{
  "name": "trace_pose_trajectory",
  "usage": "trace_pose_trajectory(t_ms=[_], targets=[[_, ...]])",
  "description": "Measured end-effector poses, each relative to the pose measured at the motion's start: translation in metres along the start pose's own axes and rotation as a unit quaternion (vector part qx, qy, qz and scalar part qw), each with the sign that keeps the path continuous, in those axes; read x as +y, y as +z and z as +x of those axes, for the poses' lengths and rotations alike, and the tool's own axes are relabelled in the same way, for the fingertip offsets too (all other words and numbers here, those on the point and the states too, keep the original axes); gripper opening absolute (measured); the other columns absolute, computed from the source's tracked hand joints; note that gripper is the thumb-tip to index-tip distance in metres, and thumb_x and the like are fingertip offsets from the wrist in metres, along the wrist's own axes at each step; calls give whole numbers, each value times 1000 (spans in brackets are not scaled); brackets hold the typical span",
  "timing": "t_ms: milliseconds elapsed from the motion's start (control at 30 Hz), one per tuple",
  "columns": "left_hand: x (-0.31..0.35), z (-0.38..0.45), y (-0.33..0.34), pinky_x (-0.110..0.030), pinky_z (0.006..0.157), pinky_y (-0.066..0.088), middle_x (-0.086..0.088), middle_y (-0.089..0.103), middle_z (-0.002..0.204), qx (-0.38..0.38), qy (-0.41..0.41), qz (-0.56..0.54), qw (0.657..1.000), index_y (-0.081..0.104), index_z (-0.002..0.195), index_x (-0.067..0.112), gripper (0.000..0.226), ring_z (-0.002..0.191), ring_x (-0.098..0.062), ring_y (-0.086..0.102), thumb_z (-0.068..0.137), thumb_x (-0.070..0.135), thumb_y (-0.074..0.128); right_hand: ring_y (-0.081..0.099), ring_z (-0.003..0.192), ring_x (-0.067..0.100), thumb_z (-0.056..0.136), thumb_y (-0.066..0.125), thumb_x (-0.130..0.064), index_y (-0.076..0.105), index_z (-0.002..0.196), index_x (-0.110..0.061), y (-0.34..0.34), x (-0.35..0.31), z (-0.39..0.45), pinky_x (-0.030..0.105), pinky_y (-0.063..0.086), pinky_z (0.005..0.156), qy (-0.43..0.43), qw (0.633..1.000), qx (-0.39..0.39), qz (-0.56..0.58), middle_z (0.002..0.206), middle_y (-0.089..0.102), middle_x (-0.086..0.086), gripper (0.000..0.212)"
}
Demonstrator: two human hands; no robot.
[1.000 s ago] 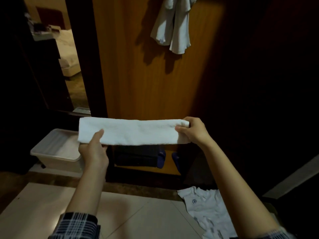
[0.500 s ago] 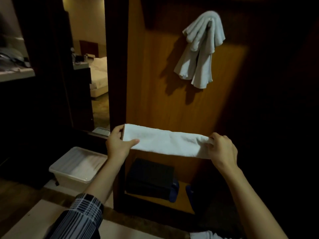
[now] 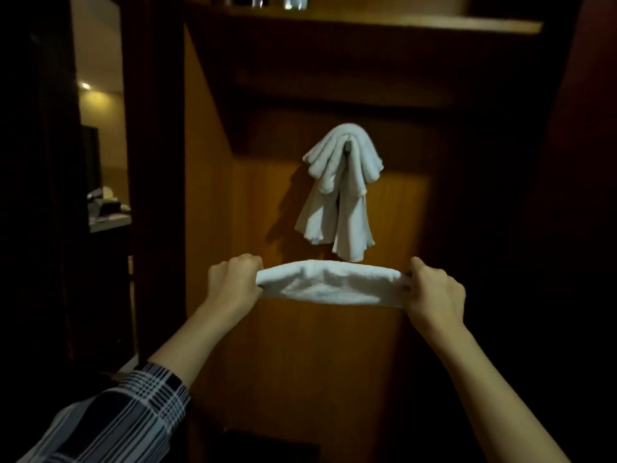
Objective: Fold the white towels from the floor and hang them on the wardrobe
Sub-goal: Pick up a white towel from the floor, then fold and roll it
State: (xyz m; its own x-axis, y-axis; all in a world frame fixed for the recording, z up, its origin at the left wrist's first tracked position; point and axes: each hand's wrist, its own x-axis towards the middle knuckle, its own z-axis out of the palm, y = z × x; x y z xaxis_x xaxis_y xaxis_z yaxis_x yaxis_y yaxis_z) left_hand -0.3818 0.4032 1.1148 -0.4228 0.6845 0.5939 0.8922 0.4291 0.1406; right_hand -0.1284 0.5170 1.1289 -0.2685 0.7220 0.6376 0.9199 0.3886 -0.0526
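With other towels [image 3: 340, 192] already draped on the wardrobe [image 3: 394, 329] hook, the left hand [image 3: 232, 284] and right hand [image 3: 434, 290] each gripped an end of a folded towel [image 3: 330, 282] just below them, yet unhung.

I held the folded white towel [image 3: 334, 283] stretched level between my left hand [image 3: 233, 282] and right hand [image 3: 434, 290], just below the towels [image 3: 340, 192] hanging on the wardrobe's wooden panel [image 3: 394, 345].
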Motion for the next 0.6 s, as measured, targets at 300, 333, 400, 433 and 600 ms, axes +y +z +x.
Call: trace_pose_trajectory(t_ms=[300,333,400,433,600], targets=[[54,148,-14,-26,62,36,1,66,102,122,94,128,980,33,138,21,46,90,-20,65,95,13,46,65,69,30,83,66,-16,57,102,-14,-4,35,136,26,26,50,-54,979,193,-24,77,67,7,22],[57,163,-15,-26,63,35,2,66,106,138,103,124,977,30,144,25,51,93,-19,64,96,14,45,64,60,30,74,74,-10,64,97,-14,-3,37,152,24,26,49,-65,973,220,-27,70,67,8,26],[61,190,-20,-26,65,36,4,65,112,158,113,111,975,38,141,31,49,97,-19,64,96,14,44,62,48,27,56,84,1,71,84,-13,-4,38,181,21,30,45,-78,961,263,-18,61,67,7,35],[62,202,-24,-27,65,40,3,66,112,174,124,95,972,50,133,31,44,94,-21,66,94,12,48,62,47,27,51,86,4,73,80,-13,-6,38,195,21,36,43,-84,956,280,-5,60,67,7,36],[68,260,-43,-34,71,49,-4,67,118,257,135,43,956,58,131,22,46,97,-29,67,88,6,55,67,52,31,49,88,6,77,87,-9,-15,38,266,31,50,45,-108,918,379,36,69,72,12,42]])
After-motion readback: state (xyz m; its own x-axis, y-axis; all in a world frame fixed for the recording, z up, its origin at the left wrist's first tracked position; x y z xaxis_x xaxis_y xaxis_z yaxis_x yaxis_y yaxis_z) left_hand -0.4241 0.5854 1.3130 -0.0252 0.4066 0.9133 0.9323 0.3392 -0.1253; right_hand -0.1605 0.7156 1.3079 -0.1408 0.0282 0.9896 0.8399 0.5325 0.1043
